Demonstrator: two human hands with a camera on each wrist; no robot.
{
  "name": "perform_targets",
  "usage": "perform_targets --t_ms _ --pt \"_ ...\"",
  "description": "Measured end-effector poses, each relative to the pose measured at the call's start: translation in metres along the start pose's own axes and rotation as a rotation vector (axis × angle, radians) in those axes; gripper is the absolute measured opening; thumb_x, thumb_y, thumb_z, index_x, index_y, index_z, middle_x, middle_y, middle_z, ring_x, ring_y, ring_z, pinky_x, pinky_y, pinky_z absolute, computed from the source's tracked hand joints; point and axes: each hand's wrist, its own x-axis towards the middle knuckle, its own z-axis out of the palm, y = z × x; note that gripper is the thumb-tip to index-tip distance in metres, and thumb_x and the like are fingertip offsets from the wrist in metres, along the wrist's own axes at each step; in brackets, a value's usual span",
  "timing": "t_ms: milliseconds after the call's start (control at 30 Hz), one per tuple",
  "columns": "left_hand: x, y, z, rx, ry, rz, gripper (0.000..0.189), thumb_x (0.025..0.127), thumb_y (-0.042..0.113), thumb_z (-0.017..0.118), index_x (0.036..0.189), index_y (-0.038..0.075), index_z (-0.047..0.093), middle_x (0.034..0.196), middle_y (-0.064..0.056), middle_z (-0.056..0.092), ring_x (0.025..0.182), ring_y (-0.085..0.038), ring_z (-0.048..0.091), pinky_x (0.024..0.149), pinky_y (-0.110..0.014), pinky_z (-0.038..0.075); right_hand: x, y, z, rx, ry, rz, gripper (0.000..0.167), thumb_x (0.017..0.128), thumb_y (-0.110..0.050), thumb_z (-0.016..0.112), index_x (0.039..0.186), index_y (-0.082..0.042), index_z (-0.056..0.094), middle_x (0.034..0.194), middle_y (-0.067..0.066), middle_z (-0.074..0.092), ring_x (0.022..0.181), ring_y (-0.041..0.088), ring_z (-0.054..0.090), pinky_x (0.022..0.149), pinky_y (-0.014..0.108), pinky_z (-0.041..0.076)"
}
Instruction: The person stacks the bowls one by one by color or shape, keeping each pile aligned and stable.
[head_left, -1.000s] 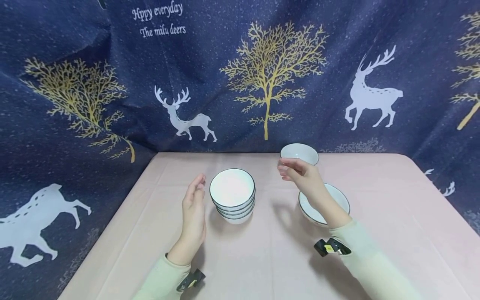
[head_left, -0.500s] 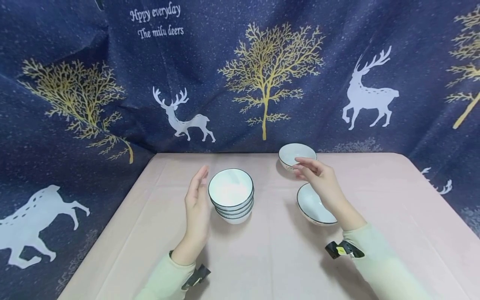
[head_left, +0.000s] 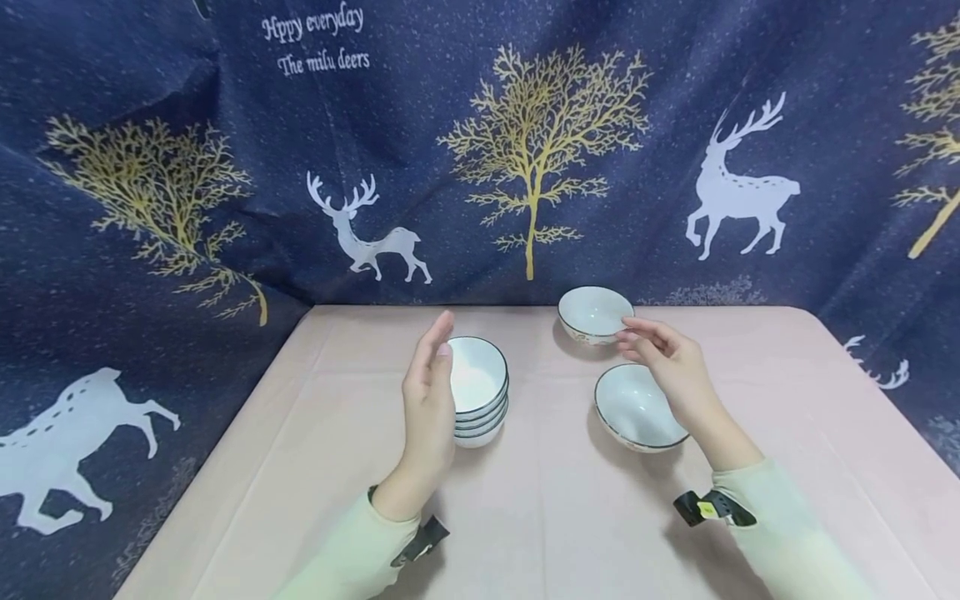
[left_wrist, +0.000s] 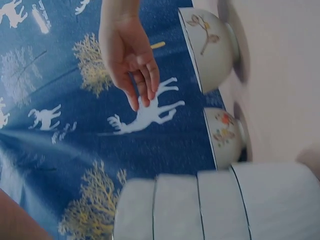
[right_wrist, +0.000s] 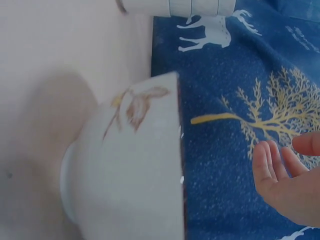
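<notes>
Several white bowls with dark rims form an upright stack [head_left: 486, 379] left of the table's middle. My left hand [head_left: 429, 408] stands at the stack's left side with fingers straight, overlapping its left edge in the head view. My right hand [head_left: 675, 375] hovers over the right part of a white bowl [head_left: 633, 408], fingers loosely bent and holding nothing. The right wrist view shows this bowl's outer wall [right_wrist: 135, 180] with a brown leaf print. Farther back, a second printed bowl [head_left: 588, 312] sits upright, just beyond my right fingertips.
A pale pink cloth covers the table [head_left: 540, 517]. Behind it hangs a dark blue curtain [head_left: 465, 150] printed with deer and golden trees, meeting the table's back edge. Black camera mounts [head_left: 712, 508] are strapped over both pale green sleeves [head_left: 787, 533].
My left hand has moved right, up to the stack and partly over it in view. The right hand has drawn away to the right, uncovering both single bowls. The bowls stay in place.
</notes>
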Motion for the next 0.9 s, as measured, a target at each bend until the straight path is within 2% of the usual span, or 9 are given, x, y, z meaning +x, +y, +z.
perform_targets --t_ms 133,233,500,567,700,900 --pt "-0.001 0.001 0.015 -0.017 -0.036 0.034 0.039 0.103 0.011 0.038 0.140 0.005 0.046 0.143 -0.005 0.049 0.134 -0.016 0.041 0.116 -0.033 0.029 -0.001 0.004 -0.007 0.042 0.027 -0.016 0.037 0.099 -0.011 0.054 0.127 0.013 0.050 0.097 -0.014 0.067 0.091 0.001 0.066 0.084 0.019 0.056" --pt "-0.002 0.000 0.026 -0.045 -0.070 0.051 0.039 0.103 0.008 0.038 0.140 0.002 0.046 0.143 -0.010 0.048 0.135 -0.019 0.040 0.116 -0.035 0.031 -0.004 0.006 -0.013 0.095 0.039 -0.027 0.031 0.098 -0.009 0.054 0.124 0.008 0.054 0.099 -0.011 0.068 0.093 0.003 0.066 0.085 0.018 0.055" --pt "-0.004 -0.010 0.053 -0.053 -0.176 0.035 0.039 0.103 0.011 0.041 0.141 0.003 0.044 0.145 -0.006 0.046 0.136 -0.017 0.038 0.115 -0.029 0.032 -0.010 0.016 -0.030 0.118 0.078 -0.071 0.023 0.098 -0.005 0.053 0.120 -0.004 0.061 0.104 -0.007 0.068 0.096 0.002 0.065 0.086 0.017 0.054" --pt "-0.005 -0.013 0.060 -0.056 -0.203 0.019 0.039 0.104 0.011 0.041 0.142 0.004 0.044 0.146 -0.006 0.045 0.136 -0.017 0.038 0.115 -0.028 0.031 -0.011 0.018 -0.033 0.125 0.084 -0.076 0.022 0.098 -0.005 0.054 0.119 -0.008 0.061 0.105 -0.007 0.068 0.097 0.001 0.064 0.087 0.016 0.053" --pt "-0.006 -0.020 0.072 -0.057 -0.249 -0.040 0.041 0.103 0.009 0.039 0.143 0.007 0.042 0.147 -0.005 0.043 0.137 -0.016 0.036 0.116 -0.028 0.030 -0.014 0.024 -0.041 0.129 0.095 -0.069 0.024 0.098 -0.006 0.053 0.121 -0.006 0.060 0.107 -0.008 0.068 0.098 -0.001 0.063 0.088 0.015 0.052" --pt "-0.007 -0.035 0.087 -0.041 -0.284 -0.137 0.043 0.100 0.005 0.038 0.143 0.006 0.042 0.147 -0.005 0.043 0.137 -0.018 0.037 0.116 -0.031 0.030 -0.019 0.035 -0.048 0.110 0.104 -0.056 0.035 0.099 -0.007 0.052 0.131 0.009 0.050 0.107 -0.011 0.066 0.099 -0.003 0.062 0.087 0.011 0.051"
